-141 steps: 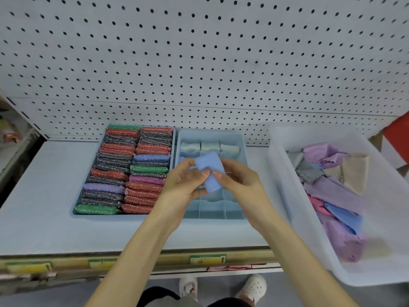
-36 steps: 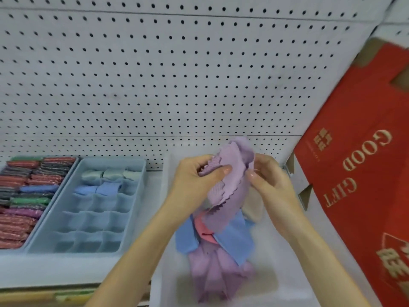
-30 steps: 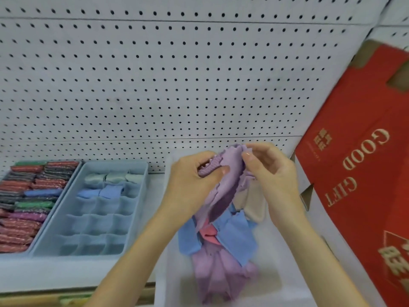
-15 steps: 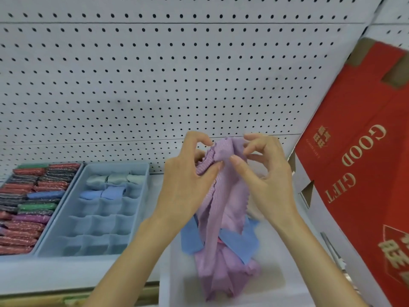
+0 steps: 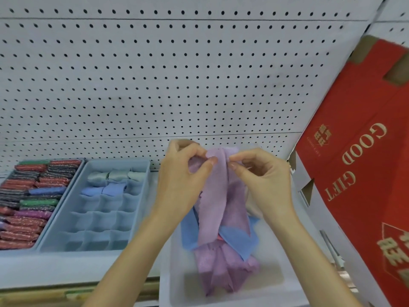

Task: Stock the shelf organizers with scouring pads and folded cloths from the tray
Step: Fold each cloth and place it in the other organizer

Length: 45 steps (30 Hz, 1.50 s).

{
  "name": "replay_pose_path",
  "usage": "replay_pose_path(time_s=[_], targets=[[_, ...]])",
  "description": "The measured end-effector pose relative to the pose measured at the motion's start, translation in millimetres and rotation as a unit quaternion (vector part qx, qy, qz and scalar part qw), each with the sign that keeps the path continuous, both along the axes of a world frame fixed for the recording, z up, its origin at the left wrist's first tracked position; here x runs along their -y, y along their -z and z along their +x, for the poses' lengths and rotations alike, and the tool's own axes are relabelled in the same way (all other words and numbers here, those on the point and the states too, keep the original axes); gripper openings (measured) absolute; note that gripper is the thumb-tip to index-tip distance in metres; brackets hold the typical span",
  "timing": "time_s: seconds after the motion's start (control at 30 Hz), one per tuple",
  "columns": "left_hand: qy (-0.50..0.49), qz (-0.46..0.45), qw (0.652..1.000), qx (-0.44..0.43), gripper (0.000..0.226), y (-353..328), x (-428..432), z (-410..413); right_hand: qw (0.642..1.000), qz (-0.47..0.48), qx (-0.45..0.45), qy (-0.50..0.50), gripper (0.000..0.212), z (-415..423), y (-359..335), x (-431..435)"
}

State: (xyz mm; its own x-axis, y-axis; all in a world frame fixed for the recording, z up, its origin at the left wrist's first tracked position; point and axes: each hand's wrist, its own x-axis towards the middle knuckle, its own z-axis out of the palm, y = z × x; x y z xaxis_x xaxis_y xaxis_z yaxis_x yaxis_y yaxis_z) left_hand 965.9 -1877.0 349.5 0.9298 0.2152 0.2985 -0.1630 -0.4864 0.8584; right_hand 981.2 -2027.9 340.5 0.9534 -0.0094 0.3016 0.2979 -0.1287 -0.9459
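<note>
Behind everything we see a white pegboard [image 5: 155, 85] rising from the shelf [image 5: 55, 267]. A red carton [image 5: 365, 185] with gold lettering leans in at the right. On the shelf, a translucent white tray [image 5: 272, 282] sits in front of us, with a loose pile of cloths [image 5: 225, 269], mostly lilac and blue, lying in it.

To the left stand two blue-grey organizers side by side. The far-left organizer [image 5: 35, 248] is packed with rows of scouring pads [image 5: 28, 196]. The divided organizer [image 5: 99, 220] next to the tray holds pale folded cloths [image 5: 115, 175] in its back row and blue folded cloths [image 5: 106, 189] in the row in front of that.

Both bare forearms reach up from the lower edge and converge above the back of the tray, wrists raised and close together. The left hand [image 5: 181, 180] has its fingers curled and pinches the top edge of a lilac cloth [image 5: 215, 196] between thumb and forefinger. The right hand [image 5: 265, 180] pinches the same edge just beside it, its other fingers bent loosely behind.

The lilac cloth hangs straight down between the two hands, and its lower end reaches the pile in the tray, well apart from the organizers.
</note>
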Motion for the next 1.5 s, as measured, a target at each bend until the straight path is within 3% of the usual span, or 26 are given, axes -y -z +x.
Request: replay_pose_path(time_s=[0.23,0.37,0.63,0.8,1.0,1.27,1.5], targets=[[-0.023,-0.063,0.997,-0.028,0.022,3.4,-18.2,2.4,0.995,0.031,-0.038,0.088,0.028,-1.2,3.0,12.9],[-0.039,-0.061,0.997,0.0,0.02,-4.1,-9.5,-0.3,0.998,0.046,-0.033,0.035,0.027,-9.5,-2.2,7.8],[0.048,-0.094,0.994,0.026,0.024,-16.5,8.7,-8.3,0.999,-0.011,0.003,-0.045,0.047,-15.8,-7.2,-4.6],[0.114,-0.119,0.986,-0.008,0.022,-13.1,3.5,-11.6,0.997,-0.051,0.013,-0.054,0.04,-16.8,-12.6,-0.3],[0.165,-0.165,0.971,-0.056,0.019,-13.6,-1.5,-11.4,0.988,-0.115,0.1,-0.001,0.032,-9.7,-15.1,0.9],[0.189,-0.202,0.957,-0.086,0.02,-20.4,-6.4,-15.3,0.993,0.02,-0.005,-0.12,0.023,-3.1,-17.6,3.6],[0.158,-0.207,0.962,-0.079,0.017,-20.9,-2.3,-18.0,0.991,0.043,-0.038,-0.119,0.016,-1.7,-18.7,0.5]])
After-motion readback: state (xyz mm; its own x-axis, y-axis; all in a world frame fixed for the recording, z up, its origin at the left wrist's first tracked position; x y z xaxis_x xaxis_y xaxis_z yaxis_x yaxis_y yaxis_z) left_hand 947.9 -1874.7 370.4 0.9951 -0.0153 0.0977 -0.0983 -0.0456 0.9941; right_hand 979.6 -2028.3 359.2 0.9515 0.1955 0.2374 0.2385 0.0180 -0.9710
